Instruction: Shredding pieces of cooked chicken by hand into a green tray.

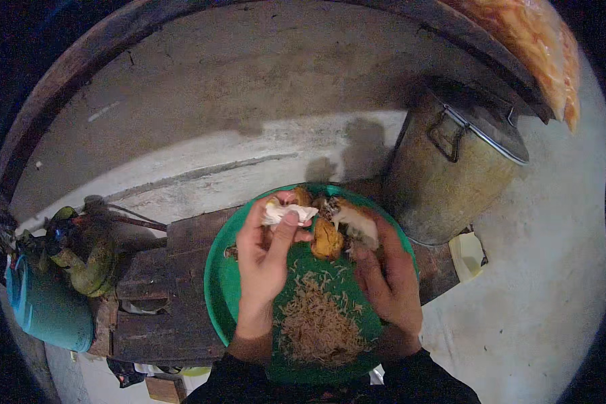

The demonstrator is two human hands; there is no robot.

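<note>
A round green plastic tray [213,298] lies before me. Over its far left part, my left hand [267,242] pinches a piece of pale whitish meat [285,214] between thumb and fingers. My right hand [389,267] is curled around a larger pale piece of meat [356,224] that looks like part of a cooked bird; its far side is partly hidden. Between the hands lies a yellow-brown chunk [327,240], with more brown pieces behind it. Nearer to me, a heap of thin brownish shreds [320,323] covers part of the tray.
The tray rests on a dark wooden bench [182,283]. A large lidded metal pot [434,187] stands at the back right, a blue-green plastic container [55,308] at the left. Beside that is a green rounded object [93,267]. An orange-and-white object hangs at the top right [535,45].
</note>
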